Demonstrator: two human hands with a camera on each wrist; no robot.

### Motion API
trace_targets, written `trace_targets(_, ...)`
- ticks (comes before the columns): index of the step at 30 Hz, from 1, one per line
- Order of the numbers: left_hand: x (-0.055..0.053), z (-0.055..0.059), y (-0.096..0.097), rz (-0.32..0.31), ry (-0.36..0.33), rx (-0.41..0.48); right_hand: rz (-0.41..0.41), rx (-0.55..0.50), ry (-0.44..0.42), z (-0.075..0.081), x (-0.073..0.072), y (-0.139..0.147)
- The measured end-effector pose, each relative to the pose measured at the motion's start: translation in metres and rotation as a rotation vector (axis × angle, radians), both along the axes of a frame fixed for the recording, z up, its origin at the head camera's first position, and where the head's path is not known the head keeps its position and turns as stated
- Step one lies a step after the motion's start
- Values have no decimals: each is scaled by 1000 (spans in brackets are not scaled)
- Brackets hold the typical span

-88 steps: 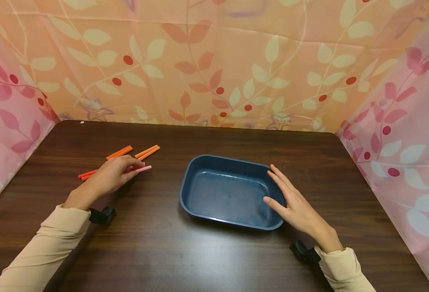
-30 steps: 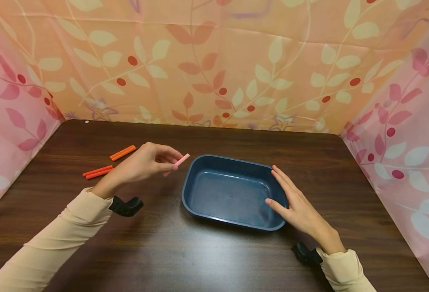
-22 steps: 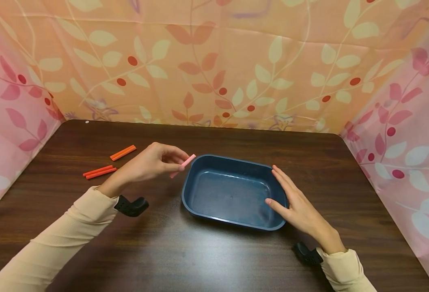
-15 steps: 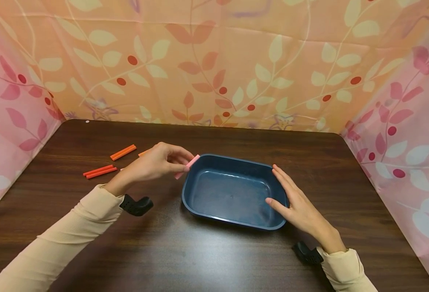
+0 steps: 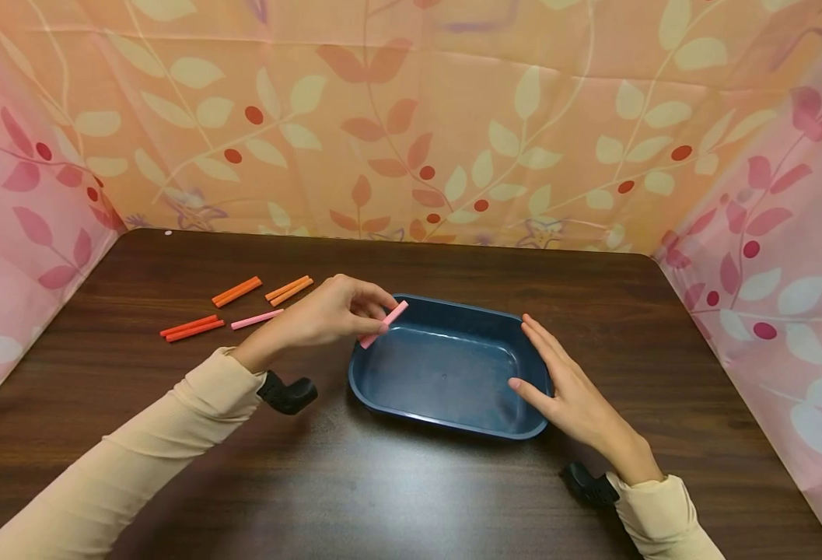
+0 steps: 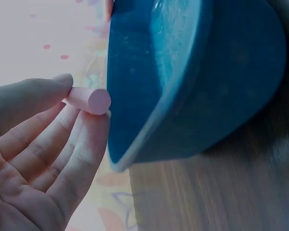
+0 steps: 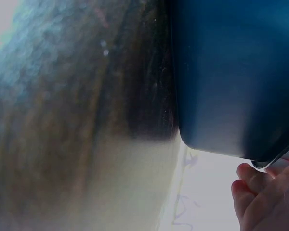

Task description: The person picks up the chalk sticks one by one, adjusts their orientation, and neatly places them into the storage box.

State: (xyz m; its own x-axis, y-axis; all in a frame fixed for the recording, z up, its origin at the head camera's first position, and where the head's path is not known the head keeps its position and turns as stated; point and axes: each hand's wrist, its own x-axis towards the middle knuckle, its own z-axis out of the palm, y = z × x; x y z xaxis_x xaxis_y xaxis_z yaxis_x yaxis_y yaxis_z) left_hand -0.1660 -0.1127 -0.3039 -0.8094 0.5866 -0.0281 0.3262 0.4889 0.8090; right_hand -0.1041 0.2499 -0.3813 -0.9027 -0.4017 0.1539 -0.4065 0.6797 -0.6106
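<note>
My left hand pinches a pink stick of chalk between thumb and fingertips, above the left end of a dark blue plastic tub. Seen from the left wrist, the pink chalk is a round rod with a flat end, close beside the tub's rim. At the tub's opposite end, my right hand rests against the rim, fingers extended and thumb over the inner side. Its fingertips show by the rim's corner in the right wrist view. Nothing lies inside the visible part of the tub.
Left of the tub lie another pink stick, two light orange sticks, a darker orange pair and two red sticks. Patterned cloth encloses the brown table behind and at both sides.
My left hand has lifted one pink stick from the group and carried it right, over the tub's left rim. The other pink stick and the light orange pair are uncovered. The right hand stays put.
</note>
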Motion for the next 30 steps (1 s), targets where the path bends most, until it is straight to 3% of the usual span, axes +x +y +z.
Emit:
trace_targets(20, -1, -6, 43, -26, -100, -5, 4, 7, 47, -2, 0, 0)
trace_targets(30, -3, -5, 61, -39, -119, -22, 24, -15, 55, -2, 0, 0)
